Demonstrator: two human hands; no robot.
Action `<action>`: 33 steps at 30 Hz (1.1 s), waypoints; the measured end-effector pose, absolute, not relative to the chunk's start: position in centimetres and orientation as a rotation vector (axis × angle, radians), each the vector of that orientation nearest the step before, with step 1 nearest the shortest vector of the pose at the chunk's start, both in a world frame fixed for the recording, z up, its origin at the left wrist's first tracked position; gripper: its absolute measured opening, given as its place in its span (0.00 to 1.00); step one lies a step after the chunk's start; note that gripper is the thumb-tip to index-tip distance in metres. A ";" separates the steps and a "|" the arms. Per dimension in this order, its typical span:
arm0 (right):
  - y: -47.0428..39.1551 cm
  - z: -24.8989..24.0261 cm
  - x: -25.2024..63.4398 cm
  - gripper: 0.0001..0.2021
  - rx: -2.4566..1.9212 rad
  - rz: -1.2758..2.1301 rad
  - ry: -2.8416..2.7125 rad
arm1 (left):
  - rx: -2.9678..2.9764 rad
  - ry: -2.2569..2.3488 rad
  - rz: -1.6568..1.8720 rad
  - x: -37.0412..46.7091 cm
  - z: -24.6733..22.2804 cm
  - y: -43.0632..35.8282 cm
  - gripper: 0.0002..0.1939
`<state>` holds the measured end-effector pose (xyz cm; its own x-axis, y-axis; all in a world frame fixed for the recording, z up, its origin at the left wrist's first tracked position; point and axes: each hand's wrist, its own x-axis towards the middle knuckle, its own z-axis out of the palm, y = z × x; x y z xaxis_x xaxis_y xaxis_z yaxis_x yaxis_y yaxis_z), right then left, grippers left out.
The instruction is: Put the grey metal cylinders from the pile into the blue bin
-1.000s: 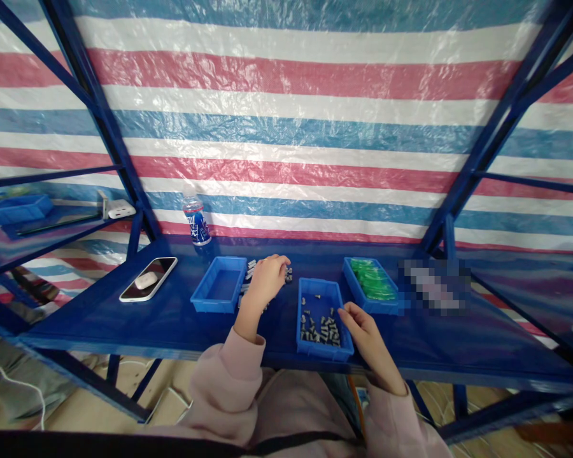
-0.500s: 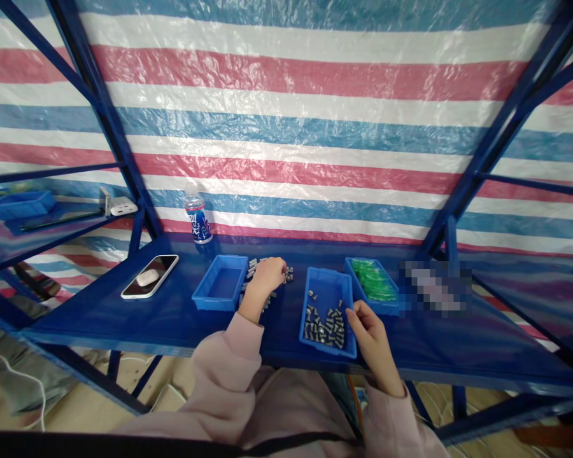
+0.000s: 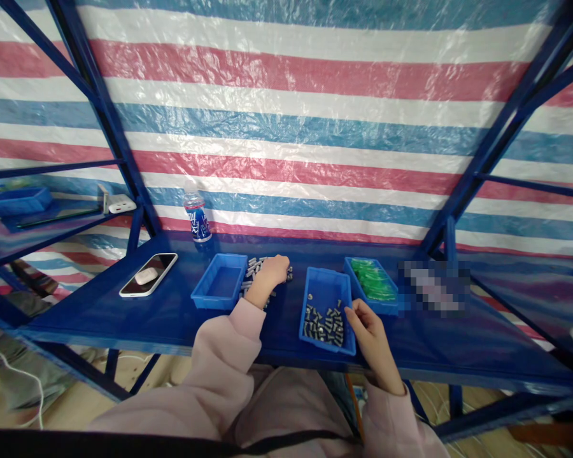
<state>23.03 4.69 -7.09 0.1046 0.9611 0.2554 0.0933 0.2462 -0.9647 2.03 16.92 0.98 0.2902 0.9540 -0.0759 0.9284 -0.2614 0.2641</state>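
Observation:
My left hand (image 3: 273,272) is over a pile of small metal parts (image 3: 253,270) on the blue table, its fingers curled and their tips hidden behind the hand. My right hand (image 3: 367,323) grips the right wall of a blue bin (image 3: 328,275), thumb and fingers pressed at the edge. Many metal screws (image 3: 332,327) lie in the near half of that bin. Left of the pile, another blue bin (image 3: 222,280) has nothing inside. Behind my right hand, a third blue bin (image 3: 394,307) holds green plastic packets (image 3: 373,278).
A white-edged phone (image 3: 149,275) with a white earphone case on it lies at the left. A bottle (image 3: 198,219) stands at the back left. Blue metal posts (image 3: 477,172) flank the table (image 3: 458,346); a side shelf (image 3: 71,219) is at left.
My left hand has shifted slightly right and away from me over the metal parts. My right hand stays at the bin's edge. The view has shifted slightly.

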 end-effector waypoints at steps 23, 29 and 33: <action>5.3 -7.3 23.0 0.16 -1.188 1.042 -1.236 | 2.241 0.827 0.685 2.7 0.7 17.4 0.08; 5.4 -7.3 23.0 0.16 -1.186 1.048 -1.243 | 2.251 0.742 0.580 3.4 -0.8 17.5 0.04; 5.5 -7.5 23.1 0.16 -1.181 1.052 -1.238 | 2.235 0.796 0.624 3.2 -0.7 17.7 0.09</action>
